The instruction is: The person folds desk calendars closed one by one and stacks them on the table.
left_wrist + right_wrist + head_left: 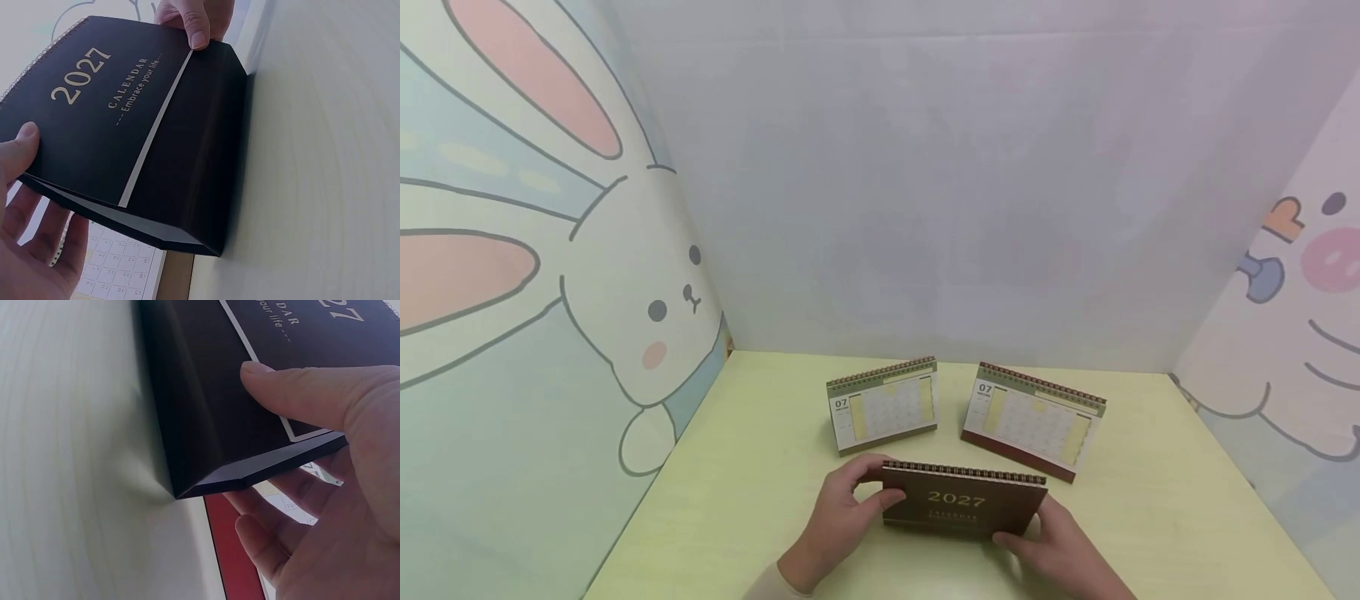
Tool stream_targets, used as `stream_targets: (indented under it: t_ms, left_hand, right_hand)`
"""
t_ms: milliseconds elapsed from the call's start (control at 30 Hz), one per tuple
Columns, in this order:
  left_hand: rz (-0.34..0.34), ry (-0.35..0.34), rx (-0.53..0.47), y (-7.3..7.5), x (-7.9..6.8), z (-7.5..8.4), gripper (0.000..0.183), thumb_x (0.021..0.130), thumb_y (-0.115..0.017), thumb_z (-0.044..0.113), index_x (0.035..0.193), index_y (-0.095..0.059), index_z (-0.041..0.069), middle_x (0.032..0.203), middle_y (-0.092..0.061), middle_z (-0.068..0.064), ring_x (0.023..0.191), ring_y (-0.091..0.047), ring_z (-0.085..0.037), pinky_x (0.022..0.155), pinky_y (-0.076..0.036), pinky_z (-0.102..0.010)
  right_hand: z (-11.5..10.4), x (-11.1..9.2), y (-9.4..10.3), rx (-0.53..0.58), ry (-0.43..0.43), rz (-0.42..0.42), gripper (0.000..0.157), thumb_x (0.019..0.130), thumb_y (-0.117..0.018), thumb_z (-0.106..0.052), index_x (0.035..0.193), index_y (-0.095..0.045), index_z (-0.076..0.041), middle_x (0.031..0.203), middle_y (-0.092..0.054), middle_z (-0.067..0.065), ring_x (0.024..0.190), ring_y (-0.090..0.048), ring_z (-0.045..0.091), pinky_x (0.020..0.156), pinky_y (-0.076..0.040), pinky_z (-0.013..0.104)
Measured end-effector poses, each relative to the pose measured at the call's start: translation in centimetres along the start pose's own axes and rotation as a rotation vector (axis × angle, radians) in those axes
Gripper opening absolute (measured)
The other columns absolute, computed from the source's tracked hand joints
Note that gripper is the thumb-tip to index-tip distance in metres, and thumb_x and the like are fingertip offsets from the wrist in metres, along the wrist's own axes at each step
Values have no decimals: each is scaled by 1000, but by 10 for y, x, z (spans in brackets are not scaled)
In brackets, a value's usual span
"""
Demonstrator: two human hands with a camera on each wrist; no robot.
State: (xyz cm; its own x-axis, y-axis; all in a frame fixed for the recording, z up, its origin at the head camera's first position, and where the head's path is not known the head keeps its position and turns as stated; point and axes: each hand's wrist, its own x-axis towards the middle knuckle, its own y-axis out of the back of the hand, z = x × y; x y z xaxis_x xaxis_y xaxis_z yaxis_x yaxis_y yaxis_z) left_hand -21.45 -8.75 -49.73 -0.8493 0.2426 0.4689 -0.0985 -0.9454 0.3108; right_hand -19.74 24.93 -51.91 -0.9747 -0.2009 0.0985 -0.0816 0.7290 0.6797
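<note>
A dark desk calendar [955, 512] with "2027" in gold on its cover stands at the near side of the table, its spiral binding along the top. My left hand [841, 517] grips its left end, thumb on the cover and fingers behind. At the right end, my right hand [1063, 546] holds it with the thumb low on the front; in the right wrist view that thumb [294, 390] crosses the pale lower edge of the cover page. The calendar's folded base [206, 156] is close over the tabletop.
Behind it stand two more desk calendars showing month pages marked 07: one with a brown base [886, 408] at left, one with a red base [1033, 421] at right. The pale yellow table [760, 467] meets a plain back curtain [955, 200] and cartoon-printed side curtains [647, 350].
</note>
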Motion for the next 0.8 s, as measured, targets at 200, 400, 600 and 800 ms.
stream_targets:
  t_ms: [200, 400, 600, 800]
  left_hand:
    - [21, -23, -8, 0, 0, -2, 24, 95, -83, 21, 117, -75, 24, 109, -81, 2, 102, -75, -5, 97, -62, -28]
    - [3, -6, -21, 1, 1, -2, 18, 98, -81, 21, 115, -76, 24, 107, -81, 2, 101, -77, -7, 95, -63, -29]
    - [14, 16, 22, 1, 1, -2, 18, 99, -81, 17, 116, -76, 23, 107, -81, 3, 100, -75, -2, 92, -65, -30]
    - [0, 11, -8, 3, 1, -2, 19, 97, -79, 5, 109, -76, 19, 107, -81, -2, 99, -75, 0, 90, -66, -30]
  right_hand:
    - [0, 1, 0, -9, 31, 24, 51, 83, -95, -27, 121, -66, -46, 111, -72, -31, 115, -63, -5, 105, -54, 26]
    - [-1, -1, 0, 25, 69, 54, 44, 87, -91, -29, 121, -67, -44, 107, -75, -28, 102, -67, -5, 95, -56, 24]
    - [1, 1, -2, 16, 199, 136, 47, 89, -89, -19, 127, -69, -38, 119, -77, -21, 104, -68, -6, 86, -57, 23]
    - [3, 4, -4, -40, 283, 228, 46, 85, -89, -5, 119, -75, -34, 114, -79, -17, 101, -67, -9, 76, -58, 24]
